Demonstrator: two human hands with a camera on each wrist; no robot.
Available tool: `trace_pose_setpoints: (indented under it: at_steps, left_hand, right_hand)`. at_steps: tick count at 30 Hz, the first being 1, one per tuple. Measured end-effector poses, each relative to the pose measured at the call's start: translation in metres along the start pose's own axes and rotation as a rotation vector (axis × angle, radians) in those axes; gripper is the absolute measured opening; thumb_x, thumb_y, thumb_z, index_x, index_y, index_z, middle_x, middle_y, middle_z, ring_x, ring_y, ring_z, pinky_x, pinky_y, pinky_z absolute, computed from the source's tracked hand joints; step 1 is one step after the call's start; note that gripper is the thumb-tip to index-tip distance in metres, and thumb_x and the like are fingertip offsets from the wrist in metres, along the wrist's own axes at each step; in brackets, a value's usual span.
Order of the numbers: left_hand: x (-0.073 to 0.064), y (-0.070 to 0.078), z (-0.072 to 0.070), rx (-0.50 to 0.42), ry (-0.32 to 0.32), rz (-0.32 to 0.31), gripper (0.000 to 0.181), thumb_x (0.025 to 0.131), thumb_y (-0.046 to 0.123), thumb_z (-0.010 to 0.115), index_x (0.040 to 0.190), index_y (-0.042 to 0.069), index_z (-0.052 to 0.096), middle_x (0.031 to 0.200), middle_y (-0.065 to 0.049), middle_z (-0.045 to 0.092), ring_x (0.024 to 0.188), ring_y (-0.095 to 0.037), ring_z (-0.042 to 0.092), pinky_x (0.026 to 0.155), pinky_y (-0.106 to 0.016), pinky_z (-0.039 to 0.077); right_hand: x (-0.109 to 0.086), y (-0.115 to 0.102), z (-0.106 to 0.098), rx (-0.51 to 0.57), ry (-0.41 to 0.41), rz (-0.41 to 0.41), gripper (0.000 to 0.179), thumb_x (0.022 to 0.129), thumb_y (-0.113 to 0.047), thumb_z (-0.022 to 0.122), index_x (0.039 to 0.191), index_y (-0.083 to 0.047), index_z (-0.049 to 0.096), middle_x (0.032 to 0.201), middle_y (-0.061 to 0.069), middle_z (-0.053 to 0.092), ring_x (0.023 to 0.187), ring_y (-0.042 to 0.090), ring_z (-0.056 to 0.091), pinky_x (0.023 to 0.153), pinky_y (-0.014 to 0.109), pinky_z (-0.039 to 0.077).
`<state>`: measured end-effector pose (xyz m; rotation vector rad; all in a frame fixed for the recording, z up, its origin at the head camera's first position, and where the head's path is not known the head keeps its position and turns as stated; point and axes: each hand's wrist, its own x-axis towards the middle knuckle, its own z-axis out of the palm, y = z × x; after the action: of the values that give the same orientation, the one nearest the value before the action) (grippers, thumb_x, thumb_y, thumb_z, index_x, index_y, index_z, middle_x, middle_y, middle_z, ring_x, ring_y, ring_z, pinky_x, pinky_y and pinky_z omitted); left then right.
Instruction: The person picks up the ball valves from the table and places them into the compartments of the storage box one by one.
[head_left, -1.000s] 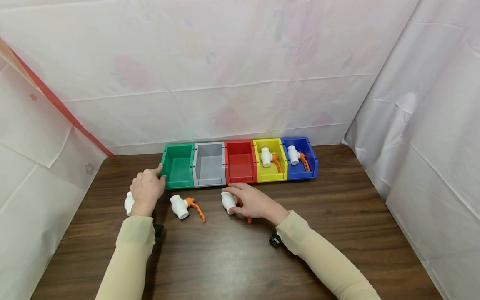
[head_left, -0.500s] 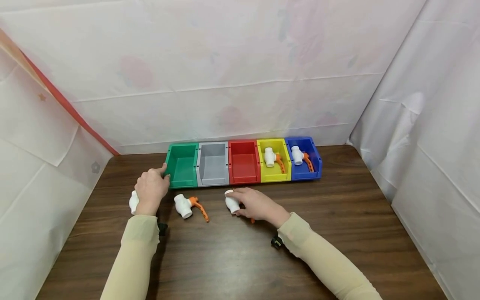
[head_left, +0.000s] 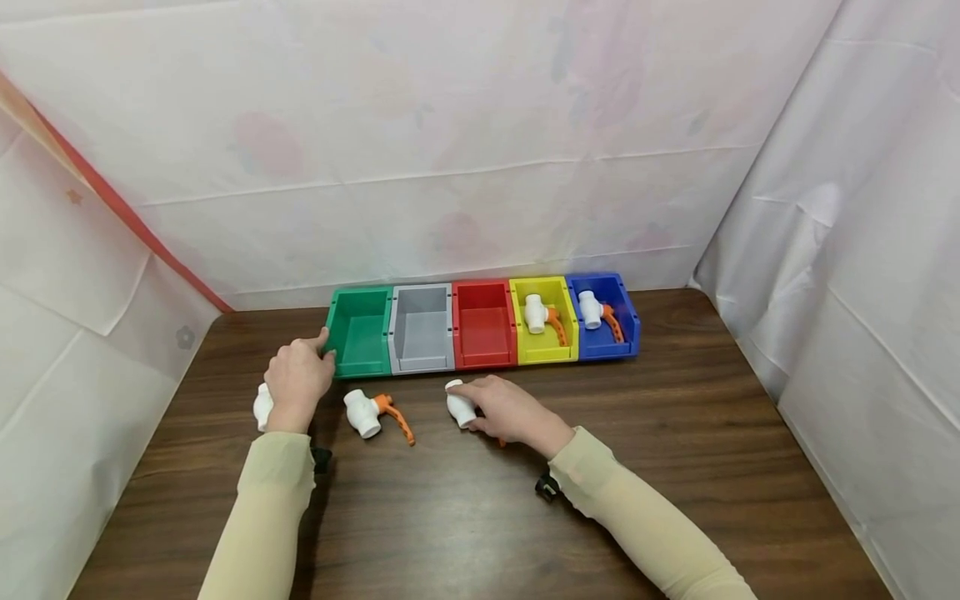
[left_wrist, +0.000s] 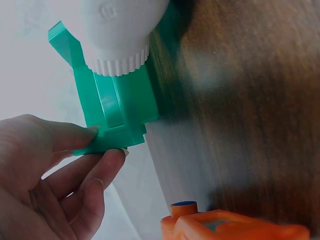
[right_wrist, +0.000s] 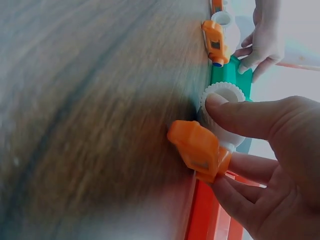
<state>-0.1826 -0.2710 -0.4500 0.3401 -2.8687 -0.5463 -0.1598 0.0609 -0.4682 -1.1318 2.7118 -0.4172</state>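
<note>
Right now your left hand [head_left: 300,379] reaches forward at the end of a nearly straight forearm and pinches the near outer wall of the green bin [head_left: 362,337], thumb on one face and fingers on the other, a narrow grip. Your right hand [head_left: 508,408] comes in slantwise from the right, fingers pointing left, and holds a white valve [head_left: 460,408] between thumb and fingers; the thumb lies against its ribbed end, the other fingers by its orange handle [right_wrist: 197,147]. Whether that valve touches the table [head_left: 465,525] you cannot tell.

Between your hands lies a second valve [head_left: 363,414], its handle pointing right and towards you. A third valve [head_left: 262,407] sits just left of your left hand, partly hidden by it.

Beyond your right hand stands the red bin [head_left: 483,329], with the grey bin [head_left: 422,329] between it and the green one. Farther right of that hand, the yellow bin [head_left: 534,352] and blue bin [head_left: 600,342] each bear a valve. The row's front edge runs just ahead of your right hand; behind the row hangs a pale curtain [head_left: 450,125]. Bare wood spreads towards you between your forearms, and rightward from your right hand to the table's right edge.
</note>
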Motion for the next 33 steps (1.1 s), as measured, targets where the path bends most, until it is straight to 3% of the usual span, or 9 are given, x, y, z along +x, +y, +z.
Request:
trace_pose_setpoints:
  at_steps: [21,33]
  left_hand:
    - [-0.0011,0.0005,-0.001,-0.01,-0.006,-0.003,0.045,0.097,0.021,0.064,0.14,0.013,0.057,0.115,-0.032,0.064,0.052,-0.038,0.052,0.04,-0.043,0.038]
    - [-0.0007,-0.0009,-0.0003,-0.013,-0.003,-0.002,0.045,0.097,0.021,0.064,0.14,0.012,0.056,0.117,-0.031,0.064,0.05,-0.035,0.05,0.04,-0.041,0.038]
  right_hand:
    - [-0.0004,-0.0005,0.0041,0.005,0.012,0.011,0.062,0.089,-0.027,0.078,0.145,-0.02,0.053,0.128,0.002,0.063,0.115,0.018,0.056,0.103,0.035,0.043]
    - [-0.0043,-0.0007,0.006,0.02,0.156,-0.016,0.062,0.089,-0.024,0.077,0.145,-0.019,0.052,0.131,0.006,0.059,0.119,0.022,0.053,0.103,0.035,0.044]
